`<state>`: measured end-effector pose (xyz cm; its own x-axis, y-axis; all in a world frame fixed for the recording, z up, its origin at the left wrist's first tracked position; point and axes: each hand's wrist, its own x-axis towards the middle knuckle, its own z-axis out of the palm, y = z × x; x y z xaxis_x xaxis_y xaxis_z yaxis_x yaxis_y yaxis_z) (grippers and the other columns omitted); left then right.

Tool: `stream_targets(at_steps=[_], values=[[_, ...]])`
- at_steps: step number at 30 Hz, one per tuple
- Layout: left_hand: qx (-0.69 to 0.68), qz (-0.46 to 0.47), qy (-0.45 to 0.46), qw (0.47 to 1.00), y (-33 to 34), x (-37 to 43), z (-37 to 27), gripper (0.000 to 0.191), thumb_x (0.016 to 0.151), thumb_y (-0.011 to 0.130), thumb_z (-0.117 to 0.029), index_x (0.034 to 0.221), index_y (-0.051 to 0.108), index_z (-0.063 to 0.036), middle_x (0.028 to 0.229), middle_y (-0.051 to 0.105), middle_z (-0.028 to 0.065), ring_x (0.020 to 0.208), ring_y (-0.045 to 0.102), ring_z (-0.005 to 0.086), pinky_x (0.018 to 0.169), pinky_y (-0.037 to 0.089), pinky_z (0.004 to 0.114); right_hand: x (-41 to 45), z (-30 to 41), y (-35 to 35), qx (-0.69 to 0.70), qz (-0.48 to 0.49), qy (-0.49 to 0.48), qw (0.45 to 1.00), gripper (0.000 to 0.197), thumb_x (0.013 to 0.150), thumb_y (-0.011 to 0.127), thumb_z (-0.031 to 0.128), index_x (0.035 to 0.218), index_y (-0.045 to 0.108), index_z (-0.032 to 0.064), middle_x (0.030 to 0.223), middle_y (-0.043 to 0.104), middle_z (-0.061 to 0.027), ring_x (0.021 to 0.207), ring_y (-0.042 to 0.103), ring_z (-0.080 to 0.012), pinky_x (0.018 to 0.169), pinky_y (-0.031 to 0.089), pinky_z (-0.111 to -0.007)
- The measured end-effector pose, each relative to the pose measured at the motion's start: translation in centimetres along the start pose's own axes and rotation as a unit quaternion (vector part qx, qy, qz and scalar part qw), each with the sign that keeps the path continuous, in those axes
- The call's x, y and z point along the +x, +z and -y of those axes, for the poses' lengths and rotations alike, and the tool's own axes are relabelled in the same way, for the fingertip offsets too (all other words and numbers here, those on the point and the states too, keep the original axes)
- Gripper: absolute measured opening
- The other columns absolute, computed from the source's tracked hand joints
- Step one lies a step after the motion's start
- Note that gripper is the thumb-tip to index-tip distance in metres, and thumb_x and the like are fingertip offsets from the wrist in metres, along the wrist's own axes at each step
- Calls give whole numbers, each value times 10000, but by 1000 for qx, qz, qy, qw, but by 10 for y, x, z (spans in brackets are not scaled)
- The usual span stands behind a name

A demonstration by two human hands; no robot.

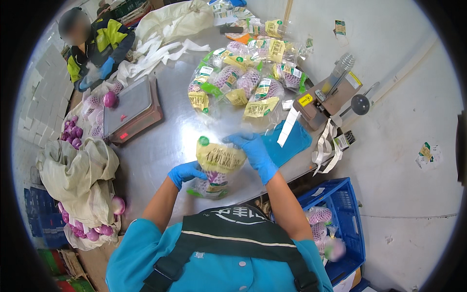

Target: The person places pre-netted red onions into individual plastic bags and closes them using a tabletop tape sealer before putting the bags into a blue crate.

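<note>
My left hand (186, 174), in a blue glove, grips the side of a printed clear plastic bag (220, 157) above the steel table (171, 135). Inside the bag lie purple onions in white foam netting. Blue-gloved too, my right hand (255, 151) has its fingers at the bag's upper right edge; whether they pinch the film is not clear. A pile of similar bagged onions (248, 80) lies beyond my hands. To the right of them stands a bag-neck sealing machine (328, 96), with a white label strip (289, 126) hanging from it over blue sheets (292, 142).
A digital scale (133, 109) holds one red onion (110, 99), beside netted onions (95, 106). A co-worker (95, 47) in blue gloves is at the upper left. Cloth sacks (78, 179) with onions stand left. A blue crate (346, 219) with bagged onions is at the lower right.
</note>
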<state>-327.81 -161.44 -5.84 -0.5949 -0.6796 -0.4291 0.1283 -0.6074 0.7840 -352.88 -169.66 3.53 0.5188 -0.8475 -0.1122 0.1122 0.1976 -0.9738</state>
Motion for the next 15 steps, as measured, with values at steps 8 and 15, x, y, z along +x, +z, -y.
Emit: stream_targets(at_steps=[8,15], values=[[175,63,212,959,94,-26,-100,871,727,735,-81,1416,205,-20,1356,400,136,1234,399,229,1006,358,364,-34,74,31,-499,13,-359,789,165,769,606,262,884,668,161,975,602,-72,903,560,-264,788,455,-364],[140,30,192,971,171,33,-147,336,893,560,-186,1184,522,-21,1021,619,75,965,557,141,871,434,287,-52,79,-29,-218,52,-198,954,645,683,741,211,1261,474,106,1216,533,-109,1114,499,-255,943,399,-360]])
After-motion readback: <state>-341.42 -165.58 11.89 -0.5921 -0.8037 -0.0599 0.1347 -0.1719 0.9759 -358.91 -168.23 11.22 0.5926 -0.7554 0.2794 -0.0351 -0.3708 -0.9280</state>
